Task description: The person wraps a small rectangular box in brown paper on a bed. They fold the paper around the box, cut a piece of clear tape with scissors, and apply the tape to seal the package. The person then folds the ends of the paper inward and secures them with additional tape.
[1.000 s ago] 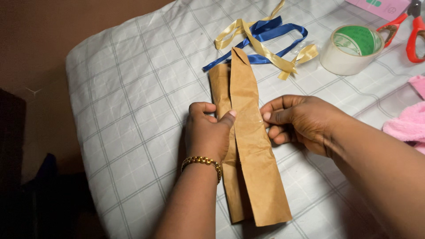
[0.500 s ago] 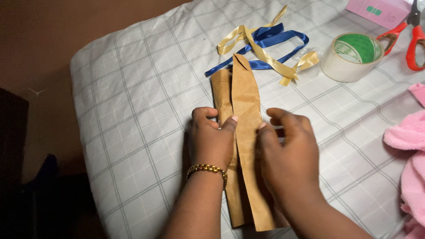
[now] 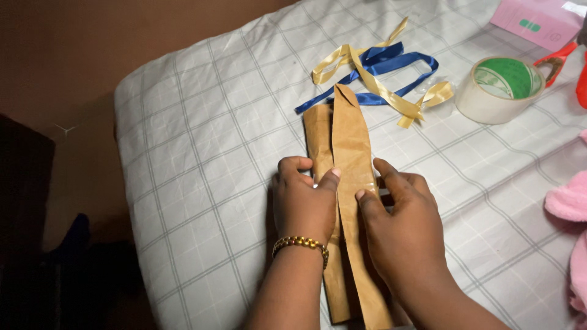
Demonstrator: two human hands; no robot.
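Both hands press the brown paper wrap (image 3: 348, 153), left hand (image 3: 304, 205) curled, right hand (image 3: 400, 223) flat-fingered; bed (image 3: 202, 153) edge lies left; ribbons (image 3: 373, 67) just beyond.

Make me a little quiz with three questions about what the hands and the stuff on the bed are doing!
1. True or false: both hands press on the brown paper parcel.
2. Which wrist wears the gold bracelet? A left, B right.
3. Fill in: the blue ribbon lies tangled with a ____ ribbon.

Key
1. True: the left hand and right hand both rest on it.
2. A.
3. Gold. The tape roll sits apart, to the right.
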